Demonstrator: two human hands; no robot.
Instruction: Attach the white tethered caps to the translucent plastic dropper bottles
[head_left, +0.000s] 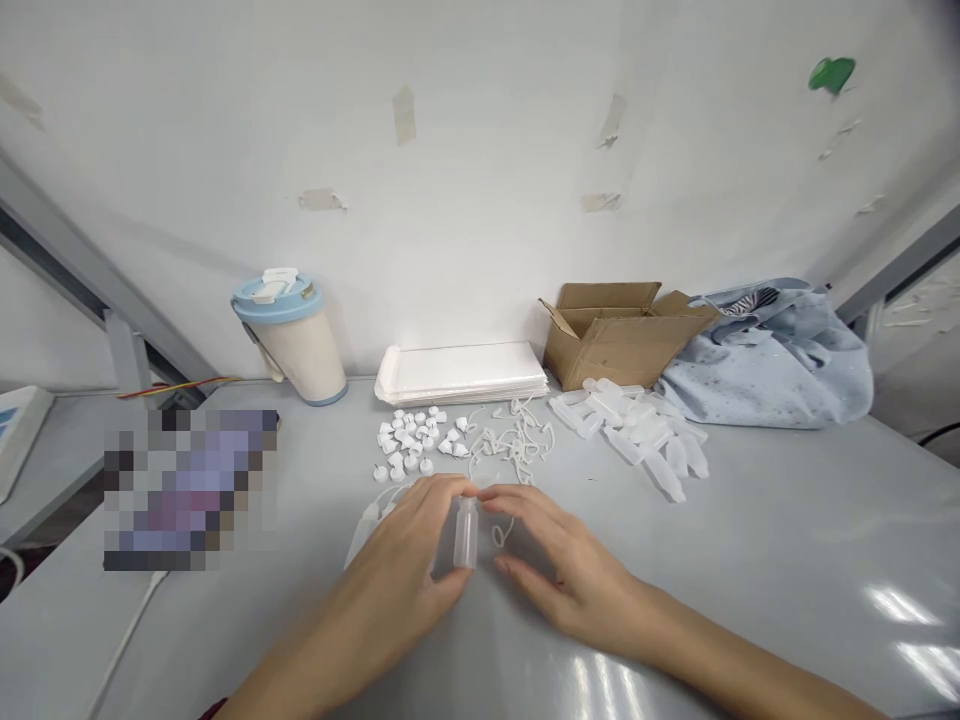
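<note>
A small translucent plastic bottle (466,535) stands upright between the thumb and fingers of my left hand (409,560), the thumb at its base and the fingertips by its neck. My right hand (570,560) is open just to the right, index fingertip close to the bottle's top; whether it touches, I cannot tell. A white cord loop (502,535) shows between its fingers and thumb. Partly hidden behind my left hand are bottles with cords (367,525). Beyond the hands are white caps (409,435), a tangle of white cords (517,440) and a pile of translucent bottles (645,425).
Against the wall are a cream tumbler with a blue lid (292,340), a stack of white padded envelopes (461,372), an open cardboard box (622,345) and a grey-blue cloth (772,360). At left, a pixelated device (195,490) has a white cable (127,640) attached.
</note>
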